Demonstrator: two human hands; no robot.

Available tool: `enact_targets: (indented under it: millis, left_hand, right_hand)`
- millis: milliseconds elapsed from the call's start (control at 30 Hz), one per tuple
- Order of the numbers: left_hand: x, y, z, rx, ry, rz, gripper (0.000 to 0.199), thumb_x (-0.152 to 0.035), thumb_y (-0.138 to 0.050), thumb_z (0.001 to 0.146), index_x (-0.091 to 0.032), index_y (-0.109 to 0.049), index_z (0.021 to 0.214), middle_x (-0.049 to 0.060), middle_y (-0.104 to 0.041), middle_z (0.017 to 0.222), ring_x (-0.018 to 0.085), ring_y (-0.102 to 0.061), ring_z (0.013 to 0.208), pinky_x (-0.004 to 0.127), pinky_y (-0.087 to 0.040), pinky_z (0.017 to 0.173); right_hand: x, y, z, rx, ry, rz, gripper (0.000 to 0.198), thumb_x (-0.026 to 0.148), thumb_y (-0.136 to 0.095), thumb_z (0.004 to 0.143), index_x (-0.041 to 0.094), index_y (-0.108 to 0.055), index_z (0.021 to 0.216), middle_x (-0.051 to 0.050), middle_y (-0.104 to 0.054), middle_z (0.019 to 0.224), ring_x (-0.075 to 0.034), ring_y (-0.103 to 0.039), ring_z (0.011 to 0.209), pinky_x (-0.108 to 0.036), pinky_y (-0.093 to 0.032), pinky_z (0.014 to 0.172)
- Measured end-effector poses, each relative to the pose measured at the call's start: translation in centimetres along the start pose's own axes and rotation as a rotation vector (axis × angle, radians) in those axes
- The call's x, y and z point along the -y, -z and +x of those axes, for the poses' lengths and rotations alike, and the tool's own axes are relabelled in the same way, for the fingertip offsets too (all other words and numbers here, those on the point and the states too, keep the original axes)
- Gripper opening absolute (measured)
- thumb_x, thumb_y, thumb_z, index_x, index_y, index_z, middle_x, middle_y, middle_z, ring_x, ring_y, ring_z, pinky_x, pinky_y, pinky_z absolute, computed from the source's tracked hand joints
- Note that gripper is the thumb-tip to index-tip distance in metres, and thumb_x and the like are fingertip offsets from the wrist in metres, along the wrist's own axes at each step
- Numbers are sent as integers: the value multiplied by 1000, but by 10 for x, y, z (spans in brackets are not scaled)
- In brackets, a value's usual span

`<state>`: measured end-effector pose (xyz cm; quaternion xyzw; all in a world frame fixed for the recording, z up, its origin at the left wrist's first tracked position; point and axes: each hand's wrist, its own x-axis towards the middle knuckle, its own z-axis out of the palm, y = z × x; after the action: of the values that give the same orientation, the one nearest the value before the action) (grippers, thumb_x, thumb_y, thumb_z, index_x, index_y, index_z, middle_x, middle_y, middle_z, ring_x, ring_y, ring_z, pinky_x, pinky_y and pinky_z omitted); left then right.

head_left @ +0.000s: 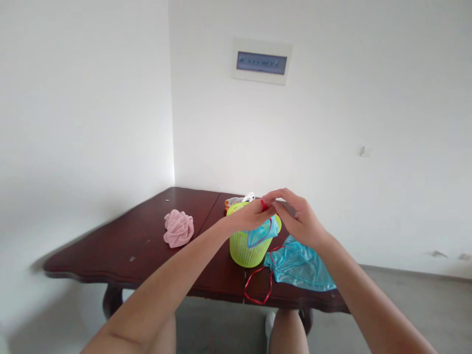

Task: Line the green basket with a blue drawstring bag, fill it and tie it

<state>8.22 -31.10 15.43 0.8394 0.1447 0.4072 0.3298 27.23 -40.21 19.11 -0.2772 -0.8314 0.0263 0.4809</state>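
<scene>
Above a lime-green mesh basket (248,251), my left hand (255,214) and my right hand (297,219) meet at the fingertips. Both have bent, closed fingers, and what is pinched between them is hidden. A small strip of red shows at my left fingers; I cannot tell whether it is cord. A shiny blue fabric piece (262,235) with dark red edging hangs over the basket's near rim, below my hands. Under my right forearm, a blue drawstring bag (300,265) lies flat, its red cord (258,300) looping over the table's front edge.
The dark wooden table (129,246) stands against white walls. A crumpled pink cloth (178,228) lies left of the basket. Behind the basket is a clear plastic bag (232,201) with something orange. My knees are under the front edge.
</scene>
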Motion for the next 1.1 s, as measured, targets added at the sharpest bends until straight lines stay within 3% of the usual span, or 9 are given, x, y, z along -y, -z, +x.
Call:
enact_targets:
  millis: [100,267,433,567,700,800,933,1000,1100]
  left_hand:
    - [4,2,-6,37,82,-87,71,-86,-52,114,-23,-57,83,-5,-44,67,13,-38,60,30,-31,57]
    - [9,4,-16,68,234,-384,74,-96,-59,105,-23,-66,109,-13,-30,59,10,-22,47,24,-21,45]
    - [10,-11,-23,-6,259,-493,73,-95,-54,107,-24,-61,124,-3,-71,64,17,-63,47,23,-50,50]
    - [8,-17,-29,-192,320,-604,69,-91,-59,108,-23,-61,122,-1,-75,66,15,-59,40,22,-48,45]
    - [2,-9,-34,-168,346,-665,63,-84,-57,112,-21,-61,121,7,-84,84,13,-57,41,24,-48,46]
    - [-14,-3,-40,-33,307,-437,59,-79,-37,120,-24,-57,118,2,-75,73,17,-63,49,27,-54,53]
    - [-47,-6,-53,-2,21,504,34,-49,-41,125,-23,-63,117,10,-80,97,30,-81,92,46,-67,87]
    - [-58,-9,-57,-48,-117,833,27,-38,-46,125,-22,-66,124,16,-82,120,37,-80,117,57,-66,105]
    - [-57,-11,-60,-148,-249,881,28,-32,-48,125,-21,-65,143,18,-78,147,36,-74,141,59,-61,122]
  right_hand:
    - [-11,-7,-13,-194,-76,-153,22,35,-60,118,26,-71,135,-12,-79,130,-27,-75,117,-44,-59,104]
    - [-31,-21,-33,22,-245,-339,48,52,-55,123,27,-55,82,0,-63,74,-20,-56,68,-36,-38,69]
    - [-29,-36,-53,-110,-259,-284,50,52,-52,125,27,-52,83,2,-58,70,-17,-51,63,-34,-33,65]
    - [-22,-53,-74,-238,-77,-373,42,39,-51,127,27,-53,87,0,-63,76,-19,-56,69,-36,-38,71]
    - [-19,-68,-90,-61,122,-528,38,25,-55,126,25,-53,87,0,-65,79,-20,-58,73,-40,-37,76]
    - [-19,-67,-95,-70,129,-463,28,41,-58,125,25,-63,103,-6,-72,98,-24,-65,88,-41,-45,82]
    - [-31,-60,-89,-245,2,-127,59,68,-43,124,24,-59,158,-21,-63,162,-38,-62,149,-59,-52,123]
    - [-40,-61,-80,-201,-157,49,61,69,-36,125,28,-58,165,-16,-64,168,-35,-61,157,-58,-50,132]
    - [-47,-70,-66,-98,-337,272,69,77,-36,123,30,-72,157,-11,-75,159,-32,-64,157,-55,-47,140]
